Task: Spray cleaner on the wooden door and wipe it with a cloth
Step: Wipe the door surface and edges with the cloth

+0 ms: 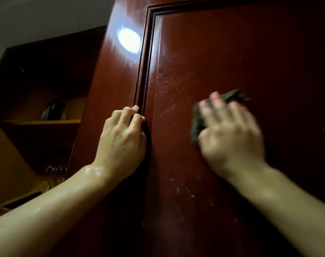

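The glossy red-brown wooden door [223,52] fills the view, with pale spray specks and streaks on its recessed panel. My left hand [123,140] rests against the door's raised moulding [145,71], its bent fingertips touching the groove. My right hand [230,132] is blurred and presses a dark greenish cloth [196,127] flat against the panel, fingers spread over it. The cloth sticks out to the left of and above the fingers. No spray bottle is in view.
To the left stands an open dark wooden cabinet with a shelf [41,121] holding a dark object [53,110]. Some metal hooks or hangers [56,170] hang lower down. A lamp's reflection [128,39] glares on the door frame.
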A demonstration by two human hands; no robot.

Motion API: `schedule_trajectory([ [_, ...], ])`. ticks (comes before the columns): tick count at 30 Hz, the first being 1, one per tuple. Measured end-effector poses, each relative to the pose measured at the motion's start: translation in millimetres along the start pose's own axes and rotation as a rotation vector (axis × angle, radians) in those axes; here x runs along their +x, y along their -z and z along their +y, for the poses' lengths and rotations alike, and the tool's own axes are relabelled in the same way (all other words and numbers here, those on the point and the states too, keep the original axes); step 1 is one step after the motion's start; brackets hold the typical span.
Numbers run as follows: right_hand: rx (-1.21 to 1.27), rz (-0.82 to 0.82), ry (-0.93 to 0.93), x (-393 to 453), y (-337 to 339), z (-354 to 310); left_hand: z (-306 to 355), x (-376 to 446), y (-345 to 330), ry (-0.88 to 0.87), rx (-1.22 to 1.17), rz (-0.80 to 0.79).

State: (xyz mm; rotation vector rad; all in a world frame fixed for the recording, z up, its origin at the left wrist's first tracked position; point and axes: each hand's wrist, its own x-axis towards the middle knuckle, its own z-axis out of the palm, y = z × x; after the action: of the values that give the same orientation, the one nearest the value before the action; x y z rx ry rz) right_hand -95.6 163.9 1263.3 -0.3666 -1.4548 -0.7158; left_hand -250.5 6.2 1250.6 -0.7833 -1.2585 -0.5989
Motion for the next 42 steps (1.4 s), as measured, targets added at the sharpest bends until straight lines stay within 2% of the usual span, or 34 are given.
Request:
schedule_trajectory([
  [3,-0.009,-0.056,-0.309,12,14,45,16,1,-4,0.066,-0.016,-0.005],
  [4,0.006,-0.064,-0.354,12,17,44,22,3,-7,0.075,-0.015,0.000],
  [5,0.003,-0.050,-0.320,8,17,37,28,7,-11,0.086,-0.021,0.002],
  [9,0.029,-0.059,0.159,-27,11,17,55,27,-18,0.142,-0.082,0.013],
  [11,0.028,-0.069,0.174,-29,13,42,71,34,-19,0.151,-0.100,0.002],
  [14,-0.069,-0.050,-0.073,-23,21,104,95,38,-21,0.120,-0.101,-0.011],
  [16,-0.072,-0.096,-0.277,-19,33,141,112,39,-22,0.112,-0.073,-0.017],
  [18,-0.046,-0.133,-0.381,-17,39,152,126,42,-22,0.132,-0.047,-0.027],
  [20,-0.033,-0.125,-0.294,-22,40,139,137,46,-21,0.144,-0.042,-0.040],
  [23,0.002,-0.117,0.070,-40,34,115,153,48,-21,0.111,-0.032,-0.027],
  [25,0.040,-0.125,0.160,-44,35,124,170,50,-21,0.065,-0.033,-0.023],
  [27,0.012,-0.104,0.086,-45,38,151,187,52,-22,0.058,-0.044,-0.034],
  [29,-0.039,-0.063,-0.079,-49,42,188,200,57,-22,0.085,-0.058,-0.053],
  [32,-0.076,-0.099,-0.343,-55,55,246,216,61,-24,0.098,-0.060,-0.045],
  [35,-0.018,-0.113,-0.509,-50,63,263,236,66,-27,0.054,-0.050,-0.030],
  [37,0.001,-0.109,-0.400,-50,63,246,248,72,-28,0.042,-0.048,-0.021],
  [40,0.036,-0.119,0.002,-63,56,221,256,77,-30,0.057,-0.033,-0.011],
  [42,0.059,-0.145,0.101,-66,57,230,257,77,-31,0.054,-0.038,0.002],
])
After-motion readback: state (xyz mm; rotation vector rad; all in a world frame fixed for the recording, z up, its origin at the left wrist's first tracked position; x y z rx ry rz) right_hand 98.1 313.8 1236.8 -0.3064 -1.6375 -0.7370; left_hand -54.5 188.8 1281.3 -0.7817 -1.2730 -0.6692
